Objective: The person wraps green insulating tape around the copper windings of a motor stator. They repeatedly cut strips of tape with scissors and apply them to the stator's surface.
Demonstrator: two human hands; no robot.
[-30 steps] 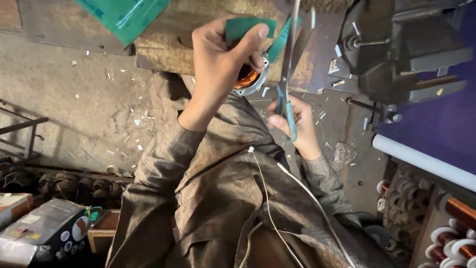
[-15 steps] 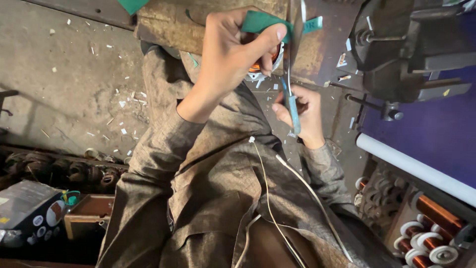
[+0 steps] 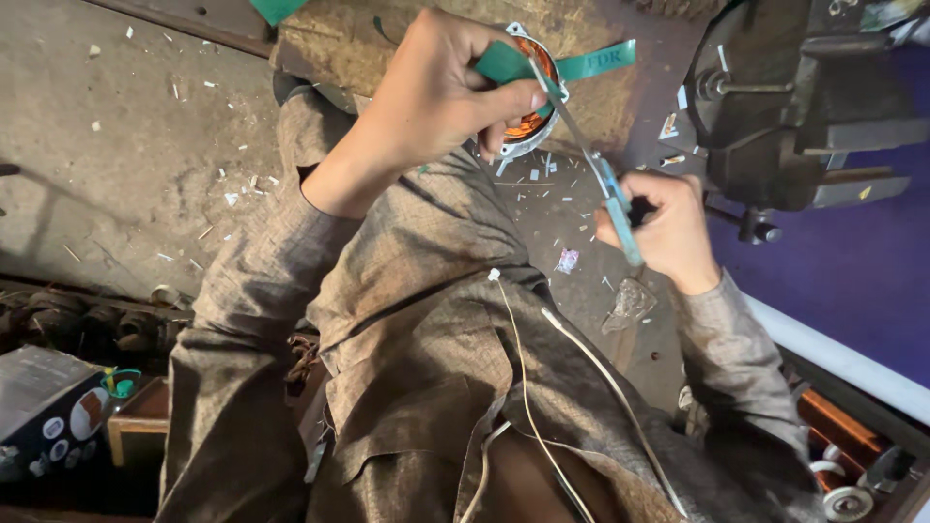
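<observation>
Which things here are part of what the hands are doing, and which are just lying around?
In use:
left hand, green plastic strip, round copper-wound coil;
right hand, blue-handled scissors.

Lying about:
dark metal bench vise, white pipe, scattered white scraps.

Matt green paper strip (image 3: 591, 64), shiny metal scissors (image 3: 593, 167), coppery windings (image 3: 531, 121)

Two hands (image 3: 436, 97), one scissors (image 3: 605, 184), one green strip (image 3: 581, 66), one copper-wound stator (image 3: 531, 92), one vise (image 3: 804, 97).

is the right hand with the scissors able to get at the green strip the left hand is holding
Probably yes: the right hand holds the scissors, whose blades already reach the green strip pinched by the left hand. Nothing shows between them.
</observation>
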